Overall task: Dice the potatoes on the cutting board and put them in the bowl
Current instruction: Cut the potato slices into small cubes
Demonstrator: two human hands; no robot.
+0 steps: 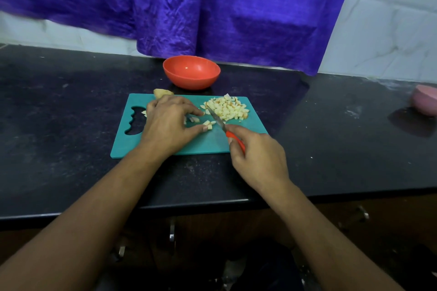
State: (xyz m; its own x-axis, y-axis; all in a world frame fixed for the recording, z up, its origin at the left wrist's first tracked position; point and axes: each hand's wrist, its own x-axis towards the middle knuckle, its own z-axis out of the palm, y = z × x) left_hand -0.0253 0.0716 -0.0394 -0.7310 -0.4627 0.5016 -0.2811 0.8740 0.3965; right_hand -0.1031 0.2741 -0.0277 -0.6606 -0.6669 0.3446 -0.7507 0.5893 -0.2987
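A teal cutting board (208, 144) lies on the black counter. A pile of diced potato (228, 107) sits on its far right part, and a few loose pieces (208, 124) lie in the middle. A whole potato (162, 92) rests at the board's far edge, partly hidden behind my left hand (169, 123), which lies over the board with fingers spread, thumb touching the loose pieces. My right hand (256, 157) grips the red handle of a small knife (218, 120), its blade pointing toward the pile. The red bowl (191, 73) stands behind the board and looks empty.
A pink bowl (425, 103) lies at the counter's far right. A purple cloth (212, 7) hangs against the white tiled wall behind the red bowl. The counter's front edge runs below my forearms, with cabinet handles (172, 231) underneath.
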